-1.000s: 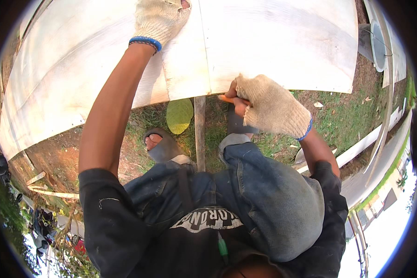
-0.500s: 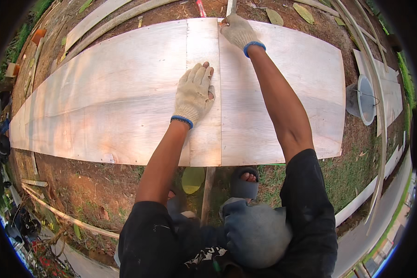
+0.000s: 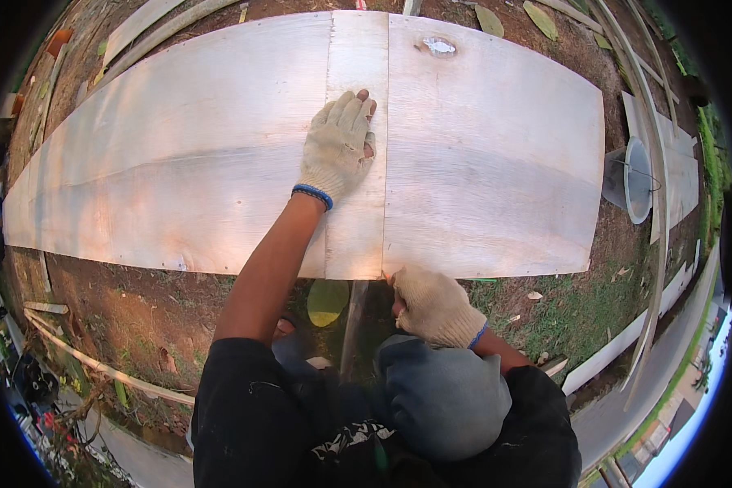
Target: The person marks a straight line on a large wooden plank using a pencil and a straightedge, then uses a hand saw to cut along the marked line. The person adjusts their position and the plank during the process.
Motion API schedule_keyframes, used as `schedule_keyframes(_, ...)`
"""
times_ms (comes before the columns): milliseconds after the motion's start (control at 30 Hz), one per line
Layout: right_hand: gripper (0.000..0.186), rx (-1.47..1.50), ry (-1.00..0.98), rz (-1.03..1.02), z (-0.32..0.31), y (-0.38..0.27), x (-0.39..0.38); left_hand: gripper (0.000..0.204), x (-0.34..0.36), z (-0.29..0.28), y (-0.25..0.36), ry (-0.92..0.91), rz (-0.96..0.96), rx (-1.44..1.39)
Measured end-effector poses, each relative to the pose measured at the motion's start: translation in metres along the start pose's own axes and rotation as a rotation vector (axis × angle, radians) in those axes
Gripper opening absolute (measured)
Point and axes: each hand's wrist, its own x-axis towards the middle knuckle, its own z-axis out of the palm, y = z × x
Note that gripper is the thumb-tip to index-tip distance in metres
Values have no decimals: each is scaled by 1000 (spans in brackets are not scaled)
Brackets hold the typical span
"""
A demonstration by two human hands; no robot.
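A broad pale plywood sheet (image 3: 488, 163) spreads before me, wider than my reach. Two lines, seams or marks, bound a narrow strip (image 3: 356, 228) running from its far edge to its near edge. My left hand (image 3: 337, 146), in a cream knit glove with a blue cuff, lies flat across the left side of that strip, fingers stretched out. At the near edge, by the strip's right line, my gloved right hand (image 3: 437, 307) is closed, its fingertips touching the corner of the line. Whatever may be between those fingers is hidden.
A grey bucket (image 3: 638, 180) lies tipped at the right, beside long bent wooden strips (image 3: 657, 244). Planks (image 3: 142, 32) lie beyond the sheet at far left. A wooden bar (image 3: 354, 325) runs under the near edge. My knee (image 3: 443, 398) is just behind my right hand.
My right hand has come from the sheet's far edge to its near edge, uncovering a pale oval knot patch. The left hand stays flat on the strip.
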Motion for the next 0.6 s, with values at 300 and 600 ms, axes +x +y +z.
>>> schedule_keyframes(300,23,348,-468,325,17,30,-20,46,7,-12,17,-32,90,133)
schedule_keyframes(600,14,273,-233,243,100,63,-39,42,-44,-36,-32,-212,241,298)
